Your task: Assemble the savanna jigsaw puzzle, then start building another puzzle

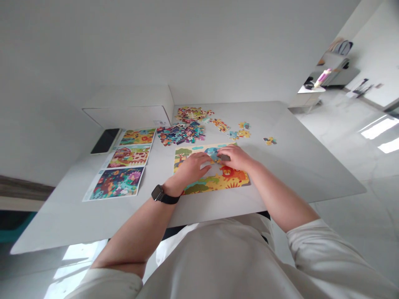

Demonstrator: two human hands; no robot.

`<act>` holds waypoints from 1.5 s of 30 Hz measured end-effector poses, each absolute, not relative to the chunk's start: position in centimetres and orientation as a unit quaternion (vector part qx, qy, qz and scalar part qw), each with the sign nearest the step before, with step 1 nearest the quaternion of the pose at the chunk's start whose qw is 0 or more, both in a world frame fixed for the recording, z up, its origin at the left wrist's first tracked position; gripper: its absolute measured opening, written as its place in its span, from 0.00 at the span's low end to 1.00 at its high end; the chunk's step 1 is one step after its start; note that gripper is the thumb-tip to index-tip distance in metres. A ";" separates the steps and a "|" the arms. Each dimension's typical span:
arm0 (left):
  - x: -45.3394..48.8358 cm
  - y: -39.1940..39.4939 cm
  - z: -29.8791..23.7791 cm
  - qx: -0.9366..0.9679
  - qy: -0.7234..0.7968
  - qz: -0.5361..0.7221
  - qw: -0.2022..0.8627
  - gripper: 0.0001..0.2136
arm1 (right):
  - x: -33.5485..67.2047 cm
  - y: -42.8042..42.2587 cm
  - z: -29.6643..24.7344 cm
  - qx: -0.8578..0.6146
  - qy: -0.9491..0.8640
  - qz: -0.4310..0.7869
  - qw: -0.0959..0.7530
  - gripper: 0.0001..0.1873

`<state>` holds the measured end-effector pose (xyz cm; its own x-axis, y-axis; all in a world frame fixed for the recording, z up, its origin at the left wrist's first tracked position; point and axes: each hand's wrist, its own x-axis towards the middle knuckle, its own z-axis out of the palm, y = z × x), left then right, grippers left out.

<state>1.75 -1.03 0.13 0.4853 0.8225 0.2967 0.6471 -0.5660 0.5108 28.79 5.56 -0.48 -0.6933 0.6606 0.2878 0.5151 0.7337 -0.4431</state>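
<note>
I log: left hand [191, 168], open, flat on the jigsaw puzzle [215, 182]; right hand [235, 158], pinching a grey-backed piece [225, 158]. Risk: a careless press could shift fitted pieces.

One worktop [296, 166] carries one box [127, 112], one phone [105, 140], three picture cards [116, 182] and one puzzle [212, 178]. Two heaps [181, 134] of loose pieces lie on the far side, with about four small clusters [269, 140] to their right; the pieces are too many and too jumbled to count. Two hands [191, 168] are on the puzzle — and one watch [158, 193], on the left wrist.
</note>
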 end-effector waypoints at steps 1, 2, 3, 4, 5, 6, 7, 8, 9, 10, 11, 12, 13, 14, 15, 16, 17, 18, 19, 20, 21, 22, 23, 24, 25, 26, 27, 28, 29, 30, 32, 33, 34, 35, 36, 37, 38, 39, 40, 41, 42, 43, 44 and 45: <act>1.8 -1.0 0.1 0.848 0.432 0.258 0.167 0.13 | 28.7 5.6 -0.5 -0.325 -0.906 0.165 0.217 0.16; 1.8 -1.0 0.1 0.851 0.428 0.254 0.165 0.13 | 28.7 5.6 -0.5 -0.325 -0.907 0.163 0.215 0.15; 1.8 -1.0 0.0 0.854 0.424 0.251 0.164 0.13 | 28.6 5.6 -0.5 -0.325 -0.907 0.162 0.214 0.15; 1.8 -1.0 0.0 0.856 0.421 0.250 0.165 0.13 | 28.6 5.6 -0.6 -0.325 -0.907 0.161 0.213 0.15; 1.8 -1.0 0.0 0.857 0.418 0.251 0.166 0.13 | 28.5 5.6 -0.6 -0.325 -0.907 0.160 0.214 0.14; 1.8 -1.0 0.0 0.856 0.417 0.254 0.169 0.13 | 28.5 5.6 -0.7 -0.325 -0.907 0.158 0.214 0.14; 1.8 -1.0 0.0 0.855 0.416 0.257 0.172 0.13 | 28.5 5.5 -0.7 -0.325 -0.907 0.158 0.215 0.14; 1.9 -1.0 0.0 0.854 0.416 0.260 0.175 0.13 | 28.4 5.5 -0.7 -0.325 -0.908 0.157 0.216 0.14; 1.9 -1.1 -0.1 0.852 0.416 0.261 0.178 0.13 | 28.4 5.5 -0.7 -0.324 -0.908 0.156 0.216 0.14; 1.9 -1.1 -0.1 0.852 0.416 0.261 0.179 0.13 | 28.3 5.5 -0.7 -0.323 -0.908 0.155 0.216 0.14; 1.9 -1.1 -0.1 0.853 0.416 0.260 0.178 0.13 | 28.3 5.6 -0.8 -0.322 -0.909 0.154 0.216 0.14; 1.9 -1.1 -0.1 0.855 0.415 0.258 0.175 0.13 | 28.3 5.6 -0.8 -0.322 -0.909 0.153 0.215 0.14; 1.9 -1.1 -0.1 0.857 0.414 0.255 0.171 0.14 | 28.3 5.6 -0.8 -0.321 -0.910 0.152 0.215 0.14; 1.9 -1.1 -0.1 0.859 0.413 0.252 0.167 0.14 | 28.3 5.6 -0.8 -0.320 -0.911 0.151 0.214 0.14; 1.9 -1.1 -0.1 0.861 0.412 0.250 0.164 0.14 | 28.3 5.6 -0.9 -0.318 -0.912 0.150 0.213 0.14; 1.9 -1.1 -0.1 0.862 0.410 0.249 0.163 0.14 | 28.3 5.6 -0.9 -0.316 -0.913 0.149 0.212 0.14; 1.9 -1.1 -0.1 0.864 0.407 0.249 0.163 0.14 | 28.3 5.6 -0.9 -0.315 -0.913 0.148 0.210 0.14; 1.9 -1.1 0.0 0.864 0.404 0.250 0.164 0.14 | 28.3 5.7 -1.0 -0.315 -0.914 0.147 0.209 0.13; 1.9 -1.1 0.0 0.865 0.402 0.250 0.165 0.14 | 28.3 5.7 -1.0 -0.315 -0.915 0.146 0.207 0.13; 1.9 -1.1 0.0 0.866 0.400 0.250 0.166 0.14 | 28.3 5.6 -1.0 -0.315 -0.915 0.145 0.206 0.12; 1.9 -1.1 0.0 0.867 0.399 0.248 0.166 0.14 | 28.2 5.6 -1.0 -0.315 -0.915 0.144 0.205 0.12; 1.9 -1.1 0.0 0.867 0.399 0.246 0.166 0.14 | 28.2 5.6 -1.0 -0.315 -0.915 0.144 0.206 0.12; 2.0 -1.1 0.0 0.869 0.398 0.244 0.166 0.13 | 28.2 5.5 -0.9 -0.314 -0.915 0.145 0.207 0.13; 2.0 -1.1 0.0 0.870 0.396 0.241 0.166 0.13 | 28.2 5.5 -0.8 -0.313 -0.915 0.146 0.210 0.13; 2.0 -1.1 0.0 0.872 0.395 0.238 0.166 0.13 | 28.2 5.4 -0.7 -0.312 -0.914 0.148 0.213 0.13; 1.9 -1.1 0.0 0.872 0.395 0.237 0.166 0.13 | 28.2 5.3 -0.6 -0.310 -0.914 0.149 0.216 0.13; 1.9 -1.0 0.1 0.872 0.398 0.235 0.164 0.13 | 28.2 5.3 -0.6 -0.309 -0.914 0.150 0.217 0.13; 1.9 -1.0 0.1 0.870 0.403 0.232 0.162 0.13 | 28.2 5.2 -0.5 -0.307 -0.915 0.151 0.215 0.13; 1.9 -1.0 0.1 0.869 0.410 0.228 0.158 0.13 | 28.2 5.2 -0.4 -0.305 -0.916 0.151 0.211 0.12; 1.8 -1.0 0.1 0.868 0.418 0.222 0.152 0.13 | 28.2 5.1 -0.4 -0.303 -0.918 0.152 0.207 0.12; 1.8 -1.1 0.2 0.868 0.432 0.204 0.135 0.14 | 28.3 5.1 -0.4 -0.300 -0.920 0.156 0.200 0.13; 1.8 -1.2 0.3 0.869 0.437 0.195 0.125 0.15 | 28.3 5.2 -0.5 -0.299 -0.920 0.157 0.199 0.13; 1.9 -1.3 0.4 0.870 0.442 0.186 0.117 0.15 | 28.3 5.2 -0.5 -0.300 -0.920 0.156 0.200 0.13; 1.9 -1.4 0.4 0.869 0.447 0.178 0.111 0.15 | 28.3 5.2 -0.6 -0.301 -0.920 0.154 0.200 0.13; 2.0 -1.5 0.5 0.869 0.452 0.170 0.108 0.15 | 28.3 5.3 -0.7 -0.302 -0.920 0.151 0.201 0.13; 2.1 -1.6 0.6 0.869 0.455 0.161 0.106 0.16 | 28.3 5.3 -0.7 -0.302 -0.920 0.148 0.201 0.13; 2.1 -1.7 0.6 0.870 0.457 0.152 0.104 0.16 | 28.3 5.3 -0.8 -0.301 -0.921 0.145 0.202 0.13; 2.2 -1.7 0.6 0.872 0.457 0.143 0.102 0.17 | 28.2 5.3 -0.9 -0.300 -0.921 0.143 0.203 0.13; 2.2 -1.7 0.5 0.874 0.456 0.137 0.099 0.17 | 28.2 5.3 -0.9 -0.298 -0.922 0.142 0.203 0.13; 2.2 -1.7 0.5 0.876 0.455 0.133 0.095 0.17 | 28.2 5.3 -0.9 -0.296 -0.922 0.141 0.204 0.13; 2.1 -1.6 0.3 0.877 0.452 0.131 0.093 0.18 | 28.1 5.3 -0.9 -0.294 -0.923 0.141 0.205 0.13; 2.1 -1.5 0.2 0.878 0.450 0.133 0.091 0.18 | 28.1 5.3 -0.9 -0.293 -0.923 0.141 0.206 0.13; 2.0 -1.4 0.0 0.879 0.448 0.137 0.091 0.17 | 28.2 5.3 -0.8 -0.293 -0.923 0.140 0.208 0.13; 1.9 -1.3 -0.2 0.879 0.445 0.143 0.092 0.17 | 28.3 5.4 -0.8 -0.295 -0.921 0.139 0.213 0.13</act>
